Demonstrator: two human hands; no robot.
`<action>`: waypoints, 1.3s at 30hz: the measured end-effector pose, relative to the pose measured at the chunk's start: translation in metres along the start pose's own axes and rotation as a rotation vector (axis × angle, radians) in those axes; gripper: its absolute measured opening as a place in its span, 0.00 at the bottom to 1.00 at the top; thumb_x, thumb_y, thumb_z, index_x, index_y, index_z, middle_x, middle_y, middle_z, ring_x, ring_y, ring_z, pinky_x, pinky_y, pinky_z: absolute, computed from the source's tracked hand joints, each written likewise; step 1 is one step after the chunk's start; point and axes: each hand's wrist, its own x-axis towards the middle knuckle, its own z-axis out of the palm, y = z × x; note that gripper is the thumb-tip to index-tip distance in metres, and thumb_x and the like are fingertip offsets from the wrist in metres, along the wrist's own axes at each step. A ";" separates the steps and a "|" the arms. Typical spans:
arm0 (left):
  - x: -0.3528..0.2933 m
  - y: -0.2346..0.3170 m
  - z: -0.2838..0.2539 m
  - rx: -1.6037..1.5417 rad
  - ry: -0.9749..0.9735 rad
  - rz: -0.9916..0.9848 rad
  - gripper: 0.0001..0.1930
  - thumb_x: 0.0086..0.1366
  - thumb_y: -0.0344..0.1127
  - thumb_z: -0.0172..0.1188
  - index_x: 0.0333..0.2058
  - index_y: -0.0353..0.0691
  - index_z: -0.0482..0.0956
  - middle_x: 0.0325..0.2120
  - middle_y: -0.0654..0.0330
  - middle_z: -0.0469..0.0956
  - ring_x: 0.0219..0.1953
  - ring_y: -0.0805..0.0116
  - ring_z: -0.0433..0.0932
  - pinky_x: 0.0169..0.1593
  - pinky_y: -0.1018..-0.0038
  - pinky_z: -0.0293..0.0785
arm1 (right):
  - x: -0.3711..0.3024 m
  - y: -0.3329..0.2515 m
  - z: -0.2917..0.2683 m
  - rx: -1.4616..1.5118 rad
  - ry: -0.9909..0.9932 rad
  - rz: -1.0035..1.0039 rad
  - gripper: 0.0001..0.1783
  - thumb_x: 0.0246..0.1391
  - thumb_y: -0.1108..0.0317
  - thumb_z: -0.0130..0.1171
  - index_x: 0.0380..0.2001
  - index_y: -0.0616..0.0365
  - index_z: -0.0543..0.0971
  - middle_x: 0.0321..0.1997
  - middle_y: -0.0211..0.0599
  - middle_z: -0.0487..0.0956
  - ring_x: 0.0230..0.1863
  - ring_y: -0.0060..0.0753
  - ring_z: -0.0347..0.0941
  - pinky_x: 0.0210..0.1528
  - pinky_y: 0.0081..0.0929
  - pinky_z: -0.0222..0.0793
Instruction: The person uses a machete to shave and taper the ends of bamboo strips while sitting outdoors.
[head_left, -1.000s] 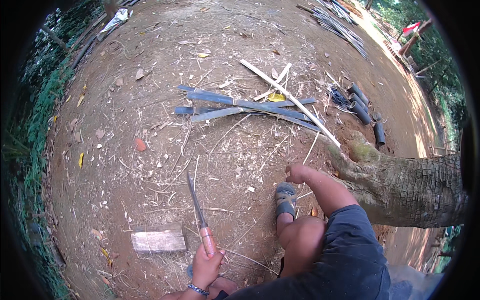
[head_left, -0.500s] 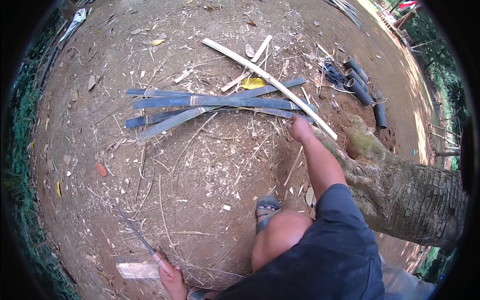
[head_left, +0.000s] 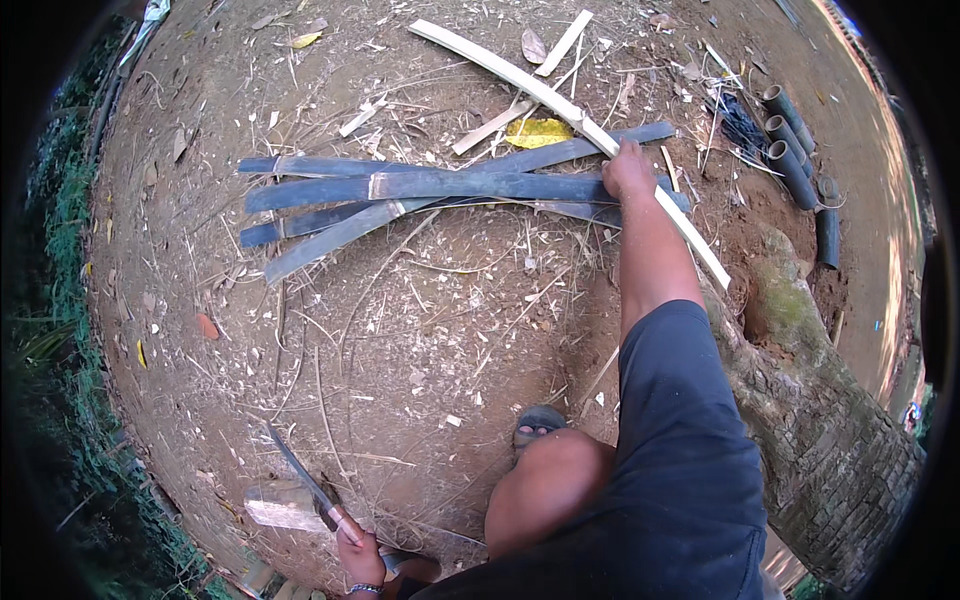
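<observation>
Knife [head_left: 314, 487] in the left hand [head_left: 363, 562] points diagonally forward and leftward.

Several dark bamboo strips [head_left: 450, 184], long and flat with pale node bands, lie loosely crossed on the bare earth [head_left: 440, 335], fanning apart at their left ends. One pale, slightly bowed strip [head_left: 505, 70] slants across their right ends; the right hand [head_left: 630, 172] covers that crossing. The knife [head_left: 309, 485], dark-bladed with a reddish-brown handle, sits in the left hand [head_left: 360, 560], tip angled forward and left.
</observation>
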 end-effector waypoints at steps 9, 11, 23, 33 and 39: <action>-0.004 -0.011 0.023 0.012 -0.135 -0.154 0.11 0.57 0.24 0.62 0.32 0.41 0.67 0.22 0.69 0.66 0.23 0.80 0.64 0.27 0.79 0.63 | 0.000 0.002 -0.012 -0.054 -0.078 -0.199 0.19 0.50 0.63 0.62 0.47 0.52 0.78 0.54 0.44 0.74 0.56 0.50 0.71 0.58 0.44 0.68; -0.004 -0.015 0.023 0.027 -0.139 -0.132 0.11 0.57 0.24 0.62 0.32 0.41 0.67 0.22 0.69 0.66 0.24 0.80 0.65 0.28 0.79 0.64 | -0.017 -0.004 -0.008 0.129 0.088 -0.353 0.13 0.50 0.66 0.61 0.40 0.56 0.78 0.46 0.46 0.75 0.50 0.54 0.72 0.53 0.44 0.69; 0.008 -0.031 0.025 -0.003 -0.128 -0.101 0.11 0.55 0.27 0.63 0.32 0.39 0.69 0.23 0.67 0.69 0.24 0.78 0.67 0.29 0.77 0.66 | -0.070 -0.129 -0.038 -0.023 -0.236 -0.806 0.54 0.30 0.44 0.76 0.63 0.48 0.67 0.69 0.39 0.65 0.68 0.47 0.60 0.68 0.39 0.58; 0.009 -0.045 0.010 0.053 -0.108 -0.097 0.10 0.54 0.29 0.64 0.30 0.39 0.69 0.22 0.66 0.70 0.25 0.78 0.68 0.29 0.76 0.66 | -0.055 -0.157 -0.036 -0.190 -0.812 -0.683 0.61 0.23 0.42 0.79 0.61 0.64 0.68 0.60 0.53 0.73 0.60 0.51 0.71 0.63 0.37 0.65; 0.012 -0.049 0.010 -0.032 -0.137 -0.108 0.10 0.54 0.29 0.65 0.30 0.40 0.70 0.22 0.67 0.69 0.24 0.78 0.67 0.28 0.77 0.67 | -0.064 -0.149 -0.028 -0.157 -0.752 -0.699 0.63 0.21 0.40 0.79 0.60 0.65 0.67 0.61 0.54 0.72 0.62 0.52 0.69 0.64 0.39 0.64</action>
